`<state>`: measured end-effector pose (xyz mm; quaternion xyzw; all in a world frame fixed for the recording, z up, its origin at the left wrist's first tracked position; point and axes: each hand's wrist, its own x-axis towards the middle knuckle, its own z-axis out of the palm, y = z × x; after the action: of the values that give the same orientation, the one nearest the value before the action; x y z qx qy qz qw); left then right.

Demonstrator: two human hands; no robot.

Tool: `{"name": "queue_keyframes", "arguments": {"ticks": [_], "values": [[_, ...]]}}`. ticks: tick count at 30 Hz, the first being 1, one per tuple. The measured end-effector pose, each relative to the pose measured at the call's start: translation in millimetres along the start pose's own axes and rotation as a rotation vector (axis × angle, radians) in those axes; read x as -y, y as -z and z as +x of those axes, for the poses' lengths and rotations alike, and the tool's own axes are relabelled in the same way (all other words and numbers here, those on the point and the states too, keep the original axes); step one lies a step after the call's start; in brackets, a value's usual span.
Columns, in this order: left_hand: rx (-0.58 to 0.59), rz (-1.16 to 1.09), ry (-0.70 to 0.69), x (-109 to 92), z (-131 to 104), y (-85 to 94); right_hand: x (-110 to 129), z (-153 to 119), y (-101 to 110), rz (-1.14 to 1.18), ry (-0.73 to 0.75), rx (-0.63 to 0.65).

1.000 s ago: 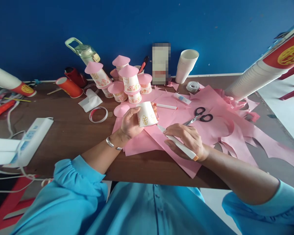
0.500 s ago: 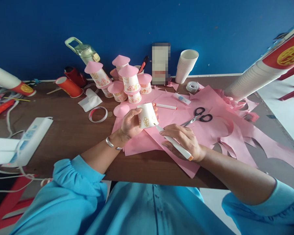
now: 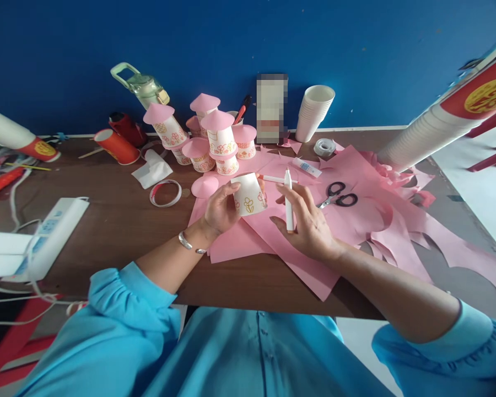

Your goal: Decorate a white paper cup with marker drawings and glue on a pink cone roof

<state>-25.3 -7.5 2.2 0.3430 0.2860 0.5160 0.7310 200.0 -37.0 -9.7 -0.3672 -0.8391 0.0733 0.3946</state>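
My left hand (image 3: 222, 210) grips a white paper cup (image 3: 247, 192), held upside down above the pink paper. Flowers drawn in yellow-brown and reddish lines run round its lower part. To the right of the cup and apart from it, my right hand (image 3: 312, 227) holds a white marker (image 3: 289, 205) loosely between thumb and fingers, its tip pointing up and away. A second marker (image 3: 273, 178) lies on the paper just behind the cup. Left of it rests a pink paper cone (image 3: 204, 187).
Decorated cups with pink cone roofs (image 3: 218, 120) stand stacked behind. Scissors (image 3: 342, 196), a glue tube (image 3: 308, 167) and cut pink paper (image 3: 357, 171) lie to the right. A tape roll (image 3: 166, 193) and a power strip (image 3: 62, 231) are at left. Plain cups (image 3: 314, 113) stand near the wall.
My right hand has drawn back from the cup, and the marker has swung from slanting toward it to nearly upright. The cup has turned slightly, showing more reddish flowers.
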Motion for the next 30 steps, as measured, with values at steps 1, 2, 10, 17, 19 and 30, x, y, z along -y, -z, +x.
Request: {"name": "queue_keyframes", "arguments": {"ticks": [1, 2, 10, 17, 19, 30], "values": [[-0.012, 0.003, -0.003, -0.1, -0.2, -0.2, -1.9, 0.7, -0.7, -0.008, -0.014, -0.007], [-0.024, 0.007, -0.006, -0.2, -0.4, -0.4, -3.6, 1.3, -1.2, -0.011, -0.024, -0.015], [-0.096, 0.038, 0.011, -0.2, -0.9, 1.3, -10.0, 1.6, -3.4, 0.014, -0.046, -0.034], [-0.092, 0.035, 0.006, -2.0, -1.6, -0.1, -8.8, 1.3, -3.0, 0.033, -0.059, -0.002], [-0.078, 0.030, 0.009, -2.8, -1.7, -1.2, -8.8, 1.2, -3.2, 0.047, -0.065, 0.007], [-0.055, 0.101, -0.038, -1.8, -1.1, 0.7, -12.5, 3.4, -4.3, 0.013, -0.062, -0.044]]}}
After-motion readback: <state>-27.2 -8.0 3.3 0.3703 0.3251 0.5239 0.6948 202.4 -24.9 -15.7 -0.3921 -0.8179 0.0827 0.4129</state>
